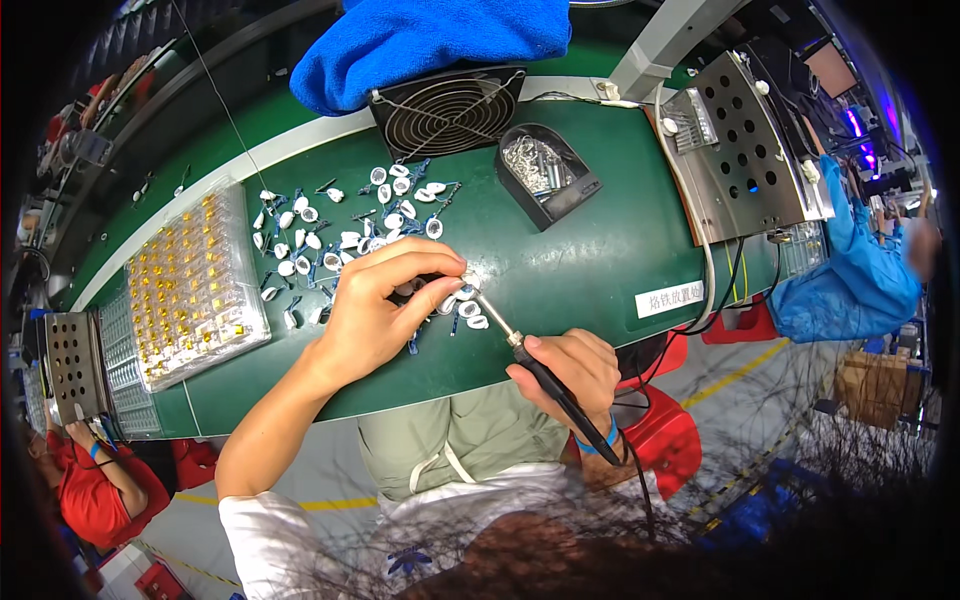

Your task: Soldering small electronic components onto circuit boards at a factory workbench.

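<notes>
My right hand (578, 370) grips the black handle of a soldering iron (556, 391). The iron's metal shaft slants up and left, its tip ending at the fingertips of my left hand (380, 300). Those fingers are pinched together over the bench, at a small white part (470, 281) that they partly cover. Something dark shows between thumb and forefinger; I cannot make out what. Just below the tip lie several small white oval parts (477, 322). A wide scatter of similar white parts with blue wires (305, 240) spreads beyond my left hand.
A clear tray (255, 300) with rows of gold-coloured pieces lies left. At the back are a black fan (450, 115), a blue towel (430, 45) and a black bin (545, 212) of small metal parts. A perforated metal box (735, 150) with cables stands right. Other people sit nearby.
</notes>
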Demonstrator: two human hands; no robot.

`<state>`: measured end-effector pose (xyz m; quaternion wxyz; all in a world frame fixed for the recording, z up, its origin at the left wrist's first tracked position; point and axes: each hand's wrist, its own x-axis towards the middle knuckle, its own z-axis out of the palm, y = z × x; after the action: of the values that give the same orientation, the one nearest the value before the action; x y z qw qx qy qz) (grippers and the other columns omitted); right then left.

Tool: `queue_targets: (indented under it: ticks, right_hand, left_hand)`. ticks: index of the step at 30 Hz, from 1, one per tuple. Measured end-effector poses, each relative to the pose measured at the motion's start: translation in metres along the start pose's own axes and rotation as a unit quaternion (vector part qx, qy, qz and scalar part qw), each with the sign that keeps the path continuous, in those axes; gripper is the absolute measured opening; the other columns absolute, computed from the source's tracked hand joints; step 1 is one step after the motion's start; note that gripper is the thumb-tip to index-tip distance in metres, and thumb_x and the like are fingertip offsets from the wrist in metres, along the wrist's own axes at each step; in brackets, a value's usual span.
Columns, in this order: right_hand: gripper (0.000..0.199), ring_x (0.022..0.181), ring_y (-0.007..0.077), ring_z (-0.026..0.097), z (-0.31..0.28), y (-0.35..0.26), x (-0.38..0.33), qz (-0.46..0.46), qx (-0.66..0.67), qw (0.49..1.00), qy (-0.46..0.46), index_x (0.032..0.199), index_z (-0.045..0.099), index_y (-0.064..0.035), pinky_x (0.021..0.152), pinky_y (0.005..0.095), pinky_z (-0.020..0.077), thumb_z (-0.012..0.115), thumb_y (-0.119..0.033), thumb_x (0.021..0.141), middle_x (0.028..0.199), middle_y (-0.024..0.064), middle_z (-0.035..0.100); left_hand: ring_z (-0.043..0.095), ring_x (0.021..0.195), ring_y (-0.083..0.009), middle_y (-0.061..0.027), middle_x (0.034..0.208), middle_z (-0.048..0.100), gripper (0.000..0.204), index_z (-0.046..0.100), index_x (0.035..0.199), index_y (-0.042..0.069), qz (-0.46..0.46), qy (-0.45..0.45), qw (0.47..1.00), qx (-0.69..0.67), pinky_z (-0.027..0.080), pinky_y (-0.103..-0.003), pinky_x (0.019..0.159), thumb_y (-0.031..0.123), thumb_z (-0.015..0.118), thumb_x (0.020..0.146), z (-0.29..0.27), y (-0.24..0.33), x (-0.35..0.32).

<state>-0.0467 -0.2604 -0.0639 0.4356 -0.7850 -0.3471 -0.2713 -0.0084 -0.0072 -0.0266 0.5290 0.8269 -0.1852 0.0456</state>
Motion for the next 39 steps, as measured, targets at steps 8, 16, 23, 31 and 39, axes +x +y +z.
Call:
queue_targets:
  ticks: [8,16,23,31,39]
  right_hand:
    - [0.037,0.061,0.0268,0.067,-0.004,-0.002,-0.002,0.014,0.01,1.0,0.002,0.105,0.071,0.0024,0.054,0.034,0.0507,0.089,-0.015,0.079,0.08,0.0138,0.071]
    - [0.036,0.062,0.0271,0.066,-0.006,-0.003,-0.009,0.055,0.0,0.998,0.026,0.104,0.071,-0.0001,0.059,0.0356,0.0537,0.086,-0.027,0.086,0.079,0.0124,0.071]
    - [0.034,0.067,0.0277,0.069,-0.011,-0.008,-0.006,0.109,0.028,0.993,0.025,0.102,0.072,-0.0009,0.065,0.0353,0.0546,0.087,-0.025,0.084,0.08,0.0113,0.072]
    - [0.037,0.062,0.0267,0.067,-0.007,-0.001,-0.003,0.054,0.035,0.998,-0.002,0.103,0.072,0.0024,0.057,0.0345,0.0519,0.09,-0.019,0.079,0.077,0.0135,0.071]
    - [0.037,0.061,0.0268,0.068,-0.004,0.0,0.0,0.022,0.02,1.0,-0.007,0.103,0.071,0.0031,0.054,0.0338,0.0516,0.09,-0.016,0.078,0.079,0.0144,0.072]
  left_hand:
    - [0.074,0.091,-0.0185,-0.0121,0.106,0.076,0.014,0.075,0.101,-0.002,0.005,-0.001,1.0,0.002,0.061,-0.027,0.073,-0.002,0.078,0.087,-0.001,-0.001,0.0]
    - [0.072,0.089,-0.0179,-0.01,0.107,0.075,0.014,0.076,0.103,0.0,0.024,-0.014,0.999,-0.017,0.058,-0.029,0.074,-0.004,0.074,0.089,0.0,-0.006,0.0]
    - [0.07,0.088,-0.0134,-0.0072,0.104,0.076,0.016,0.077,0.103,0.002,-0.008,-0.026,0.999,-0.041,0.052,-0.026,0.069,-0.002,0.076,0.087,0.001,-0.005,0.0]
    - [0.073,0.1,-0.0194,-0.0123,0.111,0.076,0.023,0.074,0.109,0.0,-0.048,-0.039,0.998,-0.023,0.058,-0.03,0.086,-0.006,0.074,0.086,-0.001,0.002,-0.001]
    - [0.074,0.097,-0.0169,-0.0109,0.111,0.077,0.026,0.073,0.113,0.001,-0.035,-0.032,0.999,-0.02,0.058,-0.027,0.083,-0.005,0.074,0.087,0.001,0.0,0.0]
